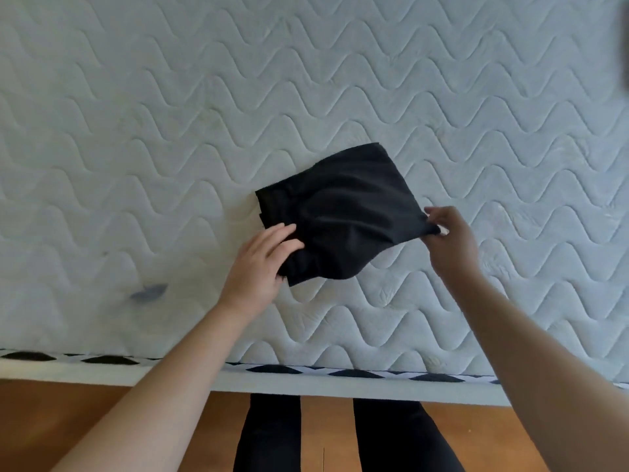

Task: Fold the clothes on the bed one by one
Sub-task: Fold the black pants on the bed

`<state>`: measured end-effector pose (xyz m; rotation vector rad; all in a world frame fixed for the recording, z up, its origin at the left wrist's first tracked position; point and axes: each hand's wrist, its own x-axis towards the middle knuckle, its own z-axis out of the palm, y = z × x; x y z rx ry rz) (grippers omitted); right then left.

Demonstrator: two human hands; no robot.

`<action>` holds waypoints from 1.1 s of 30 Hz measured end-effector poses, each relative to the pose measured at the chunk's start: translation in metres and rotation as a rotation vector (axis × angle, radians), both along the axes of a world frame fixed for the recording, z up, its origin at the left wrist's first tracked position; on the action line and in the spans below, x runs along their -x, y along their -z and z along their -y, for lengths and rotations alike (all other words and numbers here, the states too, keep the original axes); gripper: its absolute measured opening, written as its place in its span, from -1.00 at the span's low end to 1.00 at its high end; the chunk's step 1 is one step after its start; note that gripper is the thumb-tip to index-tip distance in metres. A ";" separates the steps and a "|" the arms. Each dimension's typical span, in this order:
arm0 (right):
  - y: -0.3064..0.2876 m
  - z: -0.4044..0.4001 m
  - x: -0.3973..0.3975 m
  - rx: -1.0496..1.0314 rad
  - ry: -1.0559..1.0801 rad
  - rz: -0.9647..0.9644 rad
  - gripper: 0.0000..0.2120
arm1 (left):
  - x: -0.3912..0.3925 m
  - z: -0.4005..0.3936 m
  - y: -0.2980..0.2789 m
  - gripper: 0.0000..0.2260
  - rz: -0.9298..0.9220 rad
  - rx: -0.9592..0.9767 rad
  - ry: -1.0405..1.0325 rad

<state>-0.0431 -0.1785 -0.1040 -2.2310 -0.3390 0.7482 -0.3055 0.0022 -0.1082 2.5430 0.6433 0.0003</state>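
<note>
Two legs [343, 434] in black trousers stand on a wooden floor [54, 413] at the bottom edge, right against the side of the bed. Both bare forearms reach up and forward from there over the mattress [170, 131], whose near edge carries a band [272, 368] of black and white diamonds.

On the left, the left hand [258, 267] grips the near left corner of a folded black garment [340, 212]: its fingers [282, 233] lie curled over the top of the cloth, and the thumb is hidden beneath. On the right, the right hand [449, 240] pinches the garment's right corner between thumb and fingertips, lifting that corner slightly off the mattress so the cloth is drawn taut between the two hands.

Most of the garment lies on the quilted white mattress, roughly square, near the middle of the bed's front half. A small grey mark [149, 291] sits on the mattress left of the left wrist. Something dark and blurred [624, 46] shows at the far right edge.
</note>
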 end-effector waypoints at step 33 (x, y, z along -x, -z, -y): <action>0.028 -0.022 0.089 -0.497 0.874 -1.192 -0.66 | -0.096 -0.037 0.010 -0.63 -0.093 -0.186 -0.141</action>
